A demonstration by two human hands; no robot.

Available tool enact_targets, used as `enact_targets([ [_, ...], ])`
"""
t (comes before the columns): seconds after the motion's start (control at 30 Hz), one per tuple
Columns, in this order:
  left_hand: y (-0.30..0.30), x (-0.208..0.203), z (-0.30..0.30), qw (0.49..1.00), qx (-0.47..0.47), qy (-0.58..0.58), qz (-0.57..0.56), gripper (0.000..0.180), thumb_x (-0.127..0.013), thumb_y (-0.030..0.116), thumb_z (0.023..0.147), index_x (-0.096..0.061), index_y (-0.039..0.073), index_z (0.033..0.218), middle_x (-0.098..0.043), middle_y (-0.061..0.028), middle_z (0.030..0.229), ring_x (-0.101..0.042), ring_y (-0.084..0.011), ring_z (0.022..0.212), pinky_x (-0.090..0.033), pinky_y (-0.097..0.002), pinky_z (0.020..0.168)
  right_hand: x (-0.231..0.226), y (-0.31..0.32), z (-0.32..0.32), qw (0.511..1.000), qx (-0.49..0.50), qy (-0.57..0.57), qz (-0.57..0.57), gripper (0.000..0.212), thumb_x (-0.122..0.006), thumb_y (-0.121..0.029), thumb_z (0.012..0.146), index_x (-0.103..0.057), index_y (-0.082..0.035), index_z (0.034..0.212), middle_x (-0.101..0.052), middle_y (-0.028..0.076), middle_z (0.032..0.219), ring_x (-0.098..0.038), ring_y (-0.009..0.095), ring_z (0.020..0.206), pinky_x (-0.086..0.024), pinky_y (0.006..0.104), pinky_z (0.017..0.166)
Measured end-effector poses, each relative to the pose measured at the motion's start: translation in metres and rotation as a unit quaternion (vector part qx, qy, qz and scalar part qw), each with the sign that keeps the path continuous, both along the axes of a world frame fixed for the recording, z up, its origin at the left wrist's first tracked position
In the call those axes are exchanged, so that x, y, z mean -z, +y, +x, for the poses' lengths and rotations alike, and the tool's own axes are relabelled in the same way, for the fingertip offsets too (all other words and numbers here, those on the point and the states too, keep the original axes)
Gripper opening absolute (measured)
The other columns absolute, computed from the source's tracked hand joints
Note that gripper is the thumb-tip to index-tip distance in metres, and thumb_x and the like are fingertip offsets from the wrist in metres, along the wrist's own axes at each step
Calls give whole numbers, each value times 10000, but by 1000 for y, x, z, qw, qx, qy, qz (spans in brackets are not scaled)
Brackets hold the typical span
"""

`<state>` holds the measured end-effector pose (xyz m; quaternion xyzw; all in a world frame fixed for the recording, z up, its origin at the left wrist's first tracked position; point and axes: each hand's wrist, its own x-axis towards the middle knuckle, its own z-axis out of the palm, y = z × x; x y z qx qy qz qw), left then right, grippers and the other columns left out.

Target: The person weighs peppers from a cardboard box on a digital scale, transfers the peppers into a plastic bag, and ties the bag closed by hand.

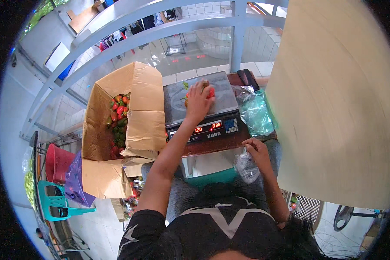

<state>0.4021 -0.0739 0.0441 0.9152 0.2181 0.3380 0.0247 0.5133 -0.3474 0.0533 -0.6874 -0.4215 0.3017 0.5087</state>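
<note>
My left hand (199,100) reaches onto the metal plate of a digital scale (228,98), its fingers curled over a few red peppers (211,92). A green stem or leaf pokes out beside the fingers, and most of the peppers lie hidden beneath the hand. Red digits glow on the scale's front panel. At the table's front edge, my right hand (258,152) pinches the top of a small clear plastic bag (247,168) that hangs over my lap. Left of the scale, an open cardboard box (146,112) holds many red and green peppers (119,108).
Green-tinted plastic bags (256,113) and a dark phone (247,79) lie right of the scale. A large wooden panel (333,99) stands close on the right. Behind the table runs a grey railing (237,39). A red bucket (58,162) and a teal stool (56,200) are at left.
</note>
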Motion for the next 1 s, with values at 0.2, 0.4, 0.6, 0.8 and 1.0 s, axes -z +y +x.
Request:
enact_targets([
  [0.2,7,-11,-43,983,-130,-130,-23,303,-594,197,769,-554,74,1043,-491,-135,1152,-428,-315,1080,-304,-459,914,5,4,-2,1000,-10,-6,-7,156,-536,-132,817,-613,-20,893,-612,54,807,-557,124,739,-439,258,679],
  [0.4,-15,-16,-41,988,-120,-73,-71,251,-636,241,729,-593,80,917,-523,-124,1046,-461,-287,985,-332,-426,860,-7,8,-11,1000,-18,-1,1,139,-548,-94,805,-617,-17,898,-612,53,807,-558,118,744,-436,247,679],
  [0.6,-31,-8,-15,977,-198,40,-63,366,-668,366,690,-597,77,903,-524,-93,995,-459,-262,984,-336,-399,853,-10,1,-10,1000,-20,5,-14,140,-543,-99,812,-614,-19,902,-612,53,816,-559,124,749,-439,252,690],
  [0.8,-28,1,-1,958,-268,85,-55,518,-693,424,658,-535,57,988,-532,-86,977,-464,-245,990,-335,-389,854,0,-6,-2,999,-21,-30,21,165,-530,-138,822,-610,-17,899,-616,63,832,-566,141,772,-444,269,707],
  [1.0,-23,6,-5,969,-203,30,-140,459,-708,304,669,-488,49,980,-557,-114,921,-531,-284,896,-394,-406,780,1,-2,-8,999,-25,-7,24,143,-530,-122,828,-608,-24,897,-512,-37,695,-420,42,613,-345,202,545],
])
